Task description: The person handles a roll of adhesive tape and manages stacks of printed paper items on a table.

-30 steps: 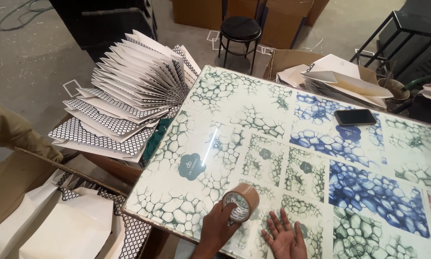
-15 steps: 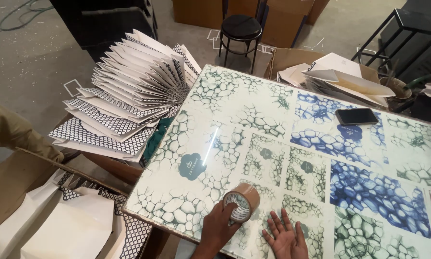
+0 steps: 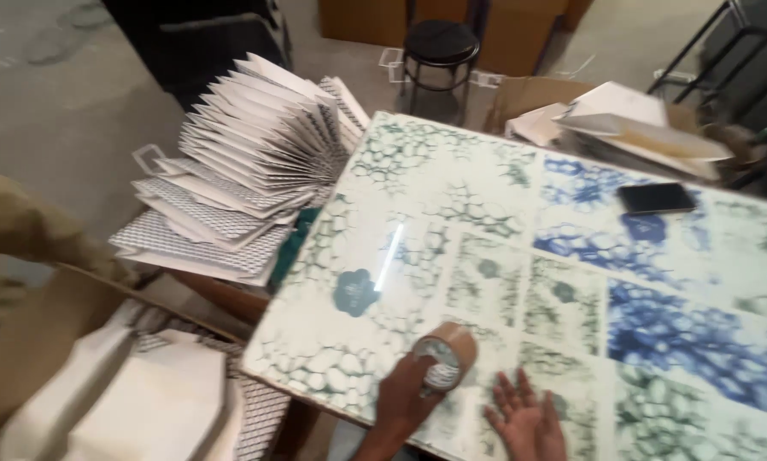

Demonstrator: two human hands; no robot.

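- The left hand is clasped around a brown roll of packing tape, holding it on edge at the near rim of the glossy table top printed with green and blue cell patterns; the roll's open core faces the camera
- The right hand lies flat, palm down and fingers spread, holding nothing, just right of the roll and touching the table top
- Judging from this, the step in hand is readying the tape: one hand steadies the roll while the other rests free. The next move would call for the free hand to find the loose tape end; whether an end is already lifted cannot be told, as the picture is blurred
- Below the table's near left corner stand white paper bags, some with a black-and-white lattice print
- Beyond the table's left edge a fanned stack of folded white patterned bags leans outward
- Towards the table's far right side lies 1 dark phone, with stacked flat white cardboard pieces behind it
- Past the table's far edge stands a black round stool
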